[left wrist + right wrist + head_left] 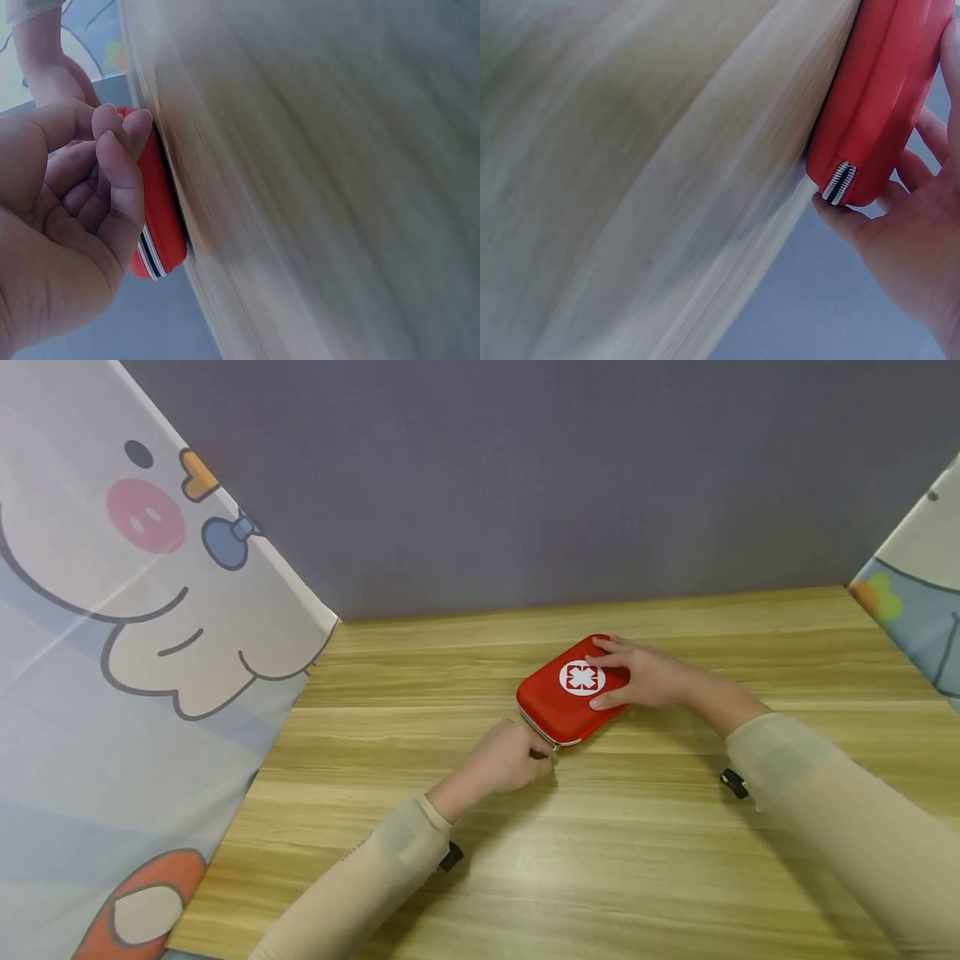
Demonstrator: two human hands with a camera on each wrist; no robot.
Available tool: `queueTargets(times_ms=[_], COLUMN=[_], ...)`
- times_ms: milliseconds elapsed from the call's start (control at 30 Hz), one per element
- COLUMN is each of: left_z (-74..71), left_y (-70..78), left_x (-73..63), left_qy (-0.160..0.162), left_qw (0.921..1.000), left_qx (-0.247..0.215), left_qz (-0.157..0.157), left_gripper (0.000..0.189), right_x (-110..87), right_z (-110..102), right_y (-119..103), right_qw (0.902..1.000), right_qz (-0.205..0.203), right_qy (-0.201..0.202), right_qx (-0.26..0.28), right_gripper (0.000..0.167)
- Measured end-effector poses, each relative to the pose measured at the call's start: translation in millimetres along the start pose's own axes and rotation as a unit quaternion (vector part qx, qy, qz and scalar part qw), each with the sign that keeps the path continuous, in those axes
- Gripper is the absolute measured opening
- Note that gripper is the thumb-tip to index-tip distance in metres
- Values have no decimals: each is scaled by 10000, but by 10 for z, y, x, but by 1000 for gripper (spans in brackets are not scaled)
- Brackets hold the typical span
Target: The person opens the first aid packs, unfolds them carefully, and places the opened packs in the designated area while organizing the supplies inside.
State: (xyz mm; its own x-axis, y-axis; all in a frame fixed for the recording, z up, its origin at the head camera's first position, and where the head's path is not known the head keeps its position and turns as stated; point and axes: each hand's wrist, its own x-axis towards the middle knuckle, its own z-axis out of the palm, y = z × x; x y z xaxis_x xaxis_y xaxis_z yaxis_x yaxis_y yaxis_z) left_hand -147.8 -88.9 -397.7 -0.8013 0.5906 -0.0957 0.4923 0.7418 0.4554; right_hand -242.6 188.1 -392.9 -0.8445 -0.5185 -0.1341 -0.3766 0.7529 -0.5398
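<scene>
A red hard-shell first-aid case with a white emblem on its lid lies flat on the wooden table. At its near corner my left hand pinches the zipper pull, fingers curled. The left wrist view has the thumb and fingertips pressed together beside the case, the pull itself hidden. My right hand holds the case at its right end, its fingers spread over the lid and edge. In the right wrist view, a short stretch of zipper teeth shows near a fingertip.
The wooden table runs back to a grey wall panel. A cartoon-printed sheet stands along the left side, and another printed sheet is at the right. Small black devices are strapped at both wrists.
</scene>
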Motion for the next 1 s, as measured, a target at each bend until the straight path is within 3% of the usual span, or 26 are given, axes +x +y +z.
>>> queueTargets(times_ms=[200, 433, 667, 1000], left_z=[43, 75, 96, 140], left_y=[26, 83, 149, 238], left_x=[-7, 0, -14, 80], left_qy=[-28, 151, 21, 150], left_qw=[10000, 9997, 9993, 9981], left_qx=[-72, 91, -238, -429], left_qz=[-40, 149, -278, -426], left_gripper=[17, 20, 26, 31], right_x=[-3, -18, -22, -3], right_z=[48, 58, 72, 22], right_y=[2, -32, -22, 0], right_qw=[9999, 10000, 10000, 9998], right_qz=[-75, -22, -2, 50], right_qy=[29, 32, 91, 117], right_qx=[-77, 28, 42, 128], right_gripper=[89, 89, 89, 88])
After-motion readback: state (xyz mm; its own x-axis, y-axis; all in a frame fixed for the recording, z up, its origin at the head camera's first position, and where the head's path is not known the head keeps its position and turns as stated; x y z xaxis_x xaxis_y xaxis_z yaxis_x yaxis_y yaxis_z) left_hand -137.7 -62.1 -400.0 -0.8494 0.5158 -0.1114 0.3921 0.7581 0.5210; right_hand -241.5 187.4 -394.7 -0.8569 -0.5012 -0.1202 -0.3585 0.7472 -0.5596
